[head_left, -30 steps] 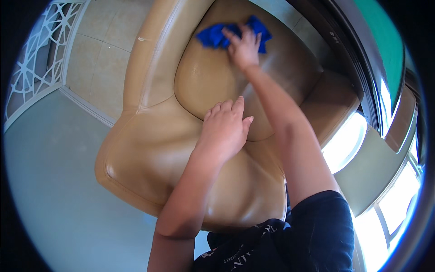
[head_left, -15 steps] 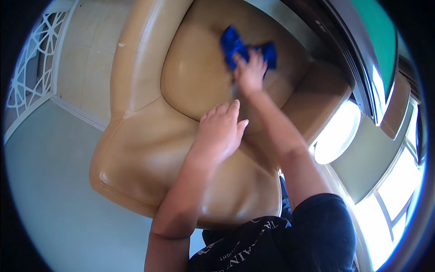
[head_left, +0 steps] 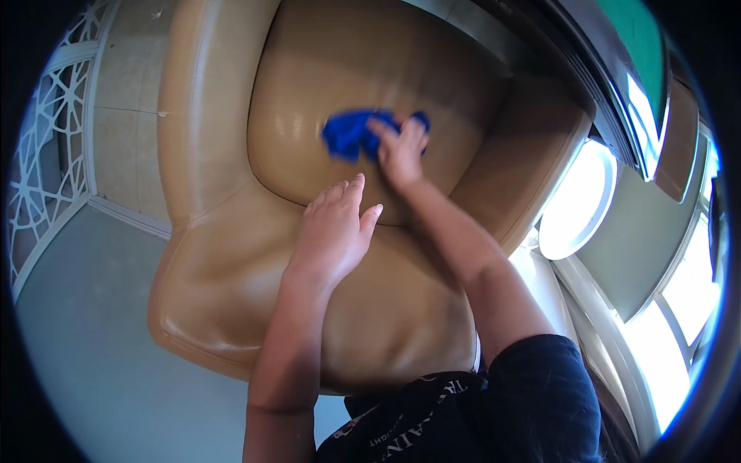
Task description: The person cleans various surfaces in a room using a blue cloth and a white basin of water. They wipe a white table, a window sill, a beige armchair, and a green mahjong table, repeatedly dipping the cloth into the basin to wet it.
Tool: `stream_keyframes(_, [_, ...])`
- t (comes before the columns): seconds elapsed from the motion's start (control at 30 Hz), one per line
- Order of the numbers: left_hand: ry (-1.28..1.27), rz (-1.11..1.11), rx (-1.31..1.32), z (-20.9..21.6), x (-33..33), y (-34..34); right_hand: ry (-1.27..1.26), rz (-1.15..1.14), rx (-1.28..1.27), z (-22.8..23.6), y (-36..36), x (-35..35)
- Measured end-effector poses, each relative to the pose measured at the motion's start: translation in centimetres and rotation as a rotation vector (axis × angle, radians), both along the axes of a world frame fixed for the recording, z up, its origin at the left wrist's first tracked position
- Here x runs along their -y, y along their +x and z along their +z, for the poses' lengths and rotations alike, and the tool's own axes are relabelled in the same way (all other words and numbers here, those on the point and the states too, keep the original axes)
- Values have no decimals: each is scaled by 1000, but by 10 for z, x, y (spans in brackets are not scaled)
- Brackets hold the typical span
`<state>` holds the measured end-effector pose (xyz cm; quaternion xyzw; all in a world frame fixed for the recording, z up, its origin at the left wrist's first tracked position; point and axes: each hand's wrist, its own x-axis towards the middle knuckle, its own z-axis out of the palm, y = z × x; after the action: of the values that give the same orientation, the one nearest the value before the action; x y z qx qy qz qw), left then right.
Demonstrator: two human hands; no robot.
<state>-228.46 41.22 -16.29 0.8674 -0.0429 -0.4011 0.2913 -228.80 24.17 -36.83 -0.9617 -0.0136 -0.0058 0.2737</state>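
A tan leather armchair [head_left: 208, 301] fills the middle of the view, its broad padded panel [head_left: 301, 62] facing me. On that panel my right hand [head_left: 401, 154] grips a bunched blue cloth [head_left: 347, 135], which is slightly smeared by motion and pressed to the leather. The cloth spreads out to the left of my fingers and a bit of it shows on their right. My left hand [head_left: 332, 231] hovers at or just over the chair near the panel's lower edge, fingers stretched out together and thumb apart, holding nothing.
At the upper right a dark-framed piece with a green surface [head_left: 637, 38] juts over the chair. A bright white round object [head_left: 579, 201] stands beyond the right armrest [head_left: 532, 154]. A white lattice screen [head_left: 54, 147] is at the left, above the pale floor [head_left: 100, 309].
My right hand and the blue cloth have moved down and to the left over the leather panel. My left hand has shifted left, still stretched out. The whole view has shifted slightly.
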Motion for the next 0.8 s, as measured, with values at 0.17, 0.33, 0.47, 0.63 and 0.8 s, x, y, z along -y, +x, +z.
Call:
stream_keyframes(0.17, [-1,-28,-64,8,11,2,-199,-379,-61,-39,136,95])
stream_keyframes(0.33, [-99,-109,-59,10,21,-7,-227,-410,-474,-66,195,230])
stream_keyframes(0.47, [-88,-67,-56,13,23,-7,-396,-347,-251,-44,131,199])
stream_keyframes(0.63, [-92,-75,-25,16,22,-1,-245,-475,-170,-24,-9,121])
stream_keyframes(0.8, [-139,-43,71,7,21,-6,-155,-725,-662,10,-92,14])
